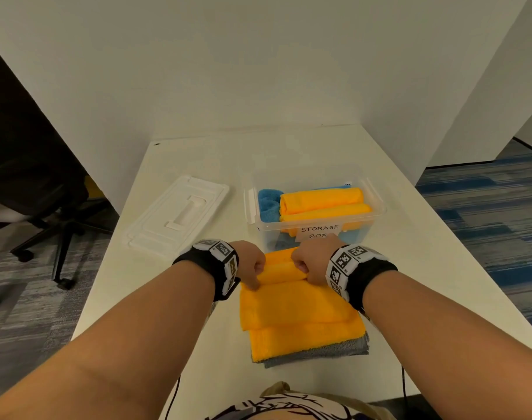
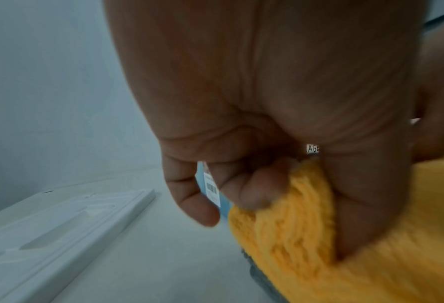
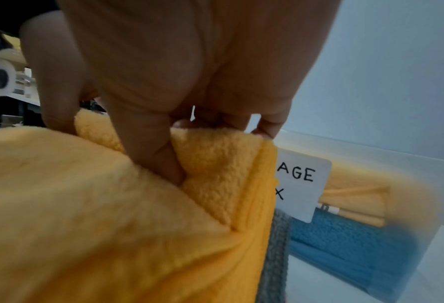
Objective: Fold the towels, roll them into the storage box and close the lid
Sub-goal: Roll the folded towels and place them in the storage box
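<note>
A folded orange towel (image 1: pixel 295 307) lies on top of a stack on the white table (image 1: pixel 198 159), its far end partly rolled up. My left hand (image 1: pixel 252 268) grips the left end of the roll (image 2: pixel 288 215), and my right hand (image 1: pixel 311 262) grips the right end (image 3: pixel 215 164). Under it lie another orange towel (image 1: pixel 304 341) and a grey towel (image 1: pixel 325 354). Just beyond the roll stands the clear storage box (image 1: pixel 377 204), labelled STORAGE BOX, open, holding two orange rolls (image 1: pixel 322 203) and blue towels (image 1: pixel 267 204). The white lid (image 1: pixel 177 216) lies flat to the box's left.
White partition walls (image 1: pixel 258 71) stand behind and to the right of the table. A black office chair (image 1: pixel 40 192) is on the floor at the left. Blue patterned carpet (image 1: pixel 486 222) lies to the right. Thin black cables (image 1: pixel 403 386) hang near the table's front edge.
</note>
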The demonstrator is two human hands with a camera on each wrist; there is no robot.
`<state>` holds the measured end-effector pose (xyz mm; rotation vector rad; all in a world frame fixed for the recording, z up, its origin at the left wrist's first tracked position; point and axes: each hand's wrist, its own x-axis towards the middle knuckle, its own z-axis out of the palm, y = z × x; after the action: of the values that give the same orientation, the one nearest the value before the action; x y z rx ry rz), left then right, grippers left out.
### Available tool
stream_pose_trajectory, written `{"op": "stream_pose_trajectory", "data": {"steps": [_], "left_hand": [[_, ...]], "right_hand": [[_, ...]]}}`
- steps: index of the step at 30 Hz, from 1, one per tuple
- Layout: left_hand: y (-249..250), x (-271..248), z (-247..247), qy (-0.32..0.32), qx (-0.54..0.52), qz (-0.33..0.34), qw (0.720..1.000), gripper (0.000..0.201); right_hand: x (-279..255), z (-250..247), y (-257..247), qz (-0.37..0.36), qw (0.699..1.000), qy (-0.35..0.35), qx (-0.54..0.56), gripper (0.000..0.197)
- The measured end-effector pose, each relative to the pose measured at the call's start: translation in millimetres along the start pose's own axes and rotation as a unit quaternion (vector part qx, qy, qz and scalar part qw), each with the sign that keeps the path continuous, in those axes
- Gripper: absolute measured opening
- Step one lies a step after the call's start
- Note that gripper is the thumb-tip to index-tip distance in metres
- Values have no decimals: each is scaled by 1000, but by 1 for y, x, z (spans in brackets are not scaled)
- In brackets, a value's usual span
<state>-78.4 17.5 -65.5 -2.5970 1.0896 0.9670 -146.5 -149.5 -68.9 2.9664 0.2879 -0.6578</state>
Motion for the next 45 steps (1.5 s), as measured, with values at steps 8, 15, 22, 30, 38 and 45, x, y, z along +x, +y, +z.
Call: {"op": "stream_pose_trajectory", "data": {"steps": [8,15,22,30,38,45], "left_hand": [[-3,-3,2,21,-70,-16,997,30],[5,-7,1,17,-29,-1,999,47],[8,-5,5,37,-12,-1,999,30],[8,-3,1,6,-118,-17,993,29],[14,-2,0,40,-73,-11,997,40],[16,-2,-2,42,-73,-22,996,45]], "right_hand": [[-3,3,7,11,992,9,128,17],[-6,4,3,36,998,-30,40,37],[-11,9,0,39,994,-2,98,28],[-11,8,-2,10,996,45,72,31],[-6,9,-4,13,997,37,62,34],[-8,4,4,12,993,-15,114,46]]}}
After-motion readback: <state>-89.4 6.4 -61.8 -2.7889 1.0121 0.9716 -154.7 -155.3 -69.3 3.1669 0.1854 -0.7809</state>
